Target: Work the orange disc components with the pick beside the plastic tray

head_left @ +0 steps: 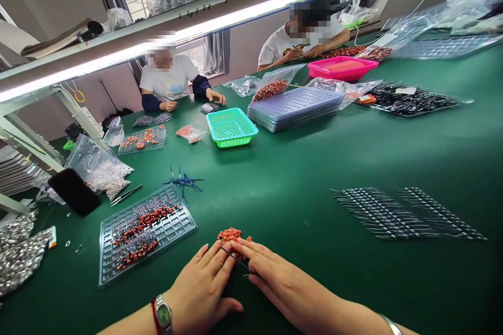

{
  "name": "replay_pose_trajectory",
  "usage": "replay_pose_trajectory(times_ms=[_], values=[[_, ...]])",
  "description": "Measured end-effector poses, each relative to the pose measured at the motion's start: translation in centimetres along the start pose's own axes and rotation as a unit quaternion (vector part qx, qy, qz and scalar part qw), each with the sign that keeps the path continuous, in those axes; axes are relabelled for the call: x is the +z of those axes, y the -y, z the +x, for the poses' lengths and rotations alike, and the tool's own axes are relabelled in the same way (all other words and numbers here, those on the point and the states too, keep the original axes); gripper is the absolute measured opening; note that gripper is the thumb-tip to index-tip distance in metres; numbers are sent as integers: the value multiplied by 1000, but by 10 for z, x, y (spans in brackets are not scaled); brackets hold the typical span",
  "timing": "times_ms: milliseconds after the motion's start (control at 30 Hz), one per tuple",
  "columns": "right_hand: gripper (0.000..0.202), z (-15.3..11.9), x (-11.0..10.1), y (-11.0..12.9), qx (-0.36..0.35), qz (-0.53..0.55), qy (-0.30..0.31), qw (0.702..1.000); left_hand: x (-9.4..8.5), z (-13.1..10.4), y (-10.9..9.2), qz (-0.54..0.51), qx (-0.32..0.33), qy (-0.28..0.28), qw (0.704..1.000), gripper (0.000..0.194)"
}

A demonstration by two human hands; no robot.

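Note:
Small orange pieces (229, 234) lie in a pile on the green table (298, 178). My left hand (208, 285), with a watch at its wrist, rests palm down at the pile's near edge, fingers stretched out and thumb apart. My right hand (275, 275) meets it from the right, its fingertips on the pile and touching the left fingers. A thin dark tool (240, 261) runs from the left fingers to beneath the right hand, whose fingers are pressed together around its end. To the left, a clear gridded tray (176, 226) holds rows of red-tipped parts (151, 218).
Dark blue strips (184, 181), tweezers (126, 195) and a black phone (74, 192) lie on the left. A green basket (231, 128) and stacked trays (293, 107) stand farther back. Wired component rows (377, 212) lie right. Two people sit across the table.

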State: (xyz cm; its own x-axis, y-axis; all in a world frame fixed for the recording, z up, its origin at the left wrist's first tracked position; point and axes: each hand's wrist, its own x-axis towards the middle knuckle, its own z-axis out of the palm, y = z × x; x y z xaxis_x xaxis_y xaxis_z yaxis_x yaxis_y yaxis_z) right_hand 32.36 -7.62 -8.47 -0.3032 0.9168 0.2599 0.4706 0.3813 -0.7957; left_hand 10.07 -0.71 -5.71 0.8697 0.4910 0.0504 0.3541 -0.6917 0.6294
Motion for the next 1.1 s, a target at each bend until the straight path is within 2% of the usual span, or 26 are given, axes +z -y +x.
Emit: replay_pose_trajectory(times_ms=[133,200,267,400,567,733,900,1000,1100], values=[[51,-7,-9,4,4,-18,65,998,-4,-7,-2,66,19,24,997,82],[50,-12,-15,3,11,-17,73,997,-4,-3,-2,126,29,35,991,85],[50,-15,-20,0,17,-16,60,998,-3,6,-1,166,30,43,985,85],[41,-22,-26,-9,42,-28,19,999,3,24,3,178,23,46,983,86],[41,-29,-30,-20,71,-59,-58,994,7,34,2,186,36,76,979,88],[27,-31,-34,-22,66,-53,-99,991,6,39,-6,227,49,109,966,86],[17,-29,-40,-20,59,-51,-135,988,3,29,-4,280,73,95,953,82],[14,-27,-42,-19,57,-50,-139,987,1,21,-2,304,82,87,945,82],[13,-25,-41,-16,24,-43,-98,994,2,23,-4,314,92,77,942,86]])
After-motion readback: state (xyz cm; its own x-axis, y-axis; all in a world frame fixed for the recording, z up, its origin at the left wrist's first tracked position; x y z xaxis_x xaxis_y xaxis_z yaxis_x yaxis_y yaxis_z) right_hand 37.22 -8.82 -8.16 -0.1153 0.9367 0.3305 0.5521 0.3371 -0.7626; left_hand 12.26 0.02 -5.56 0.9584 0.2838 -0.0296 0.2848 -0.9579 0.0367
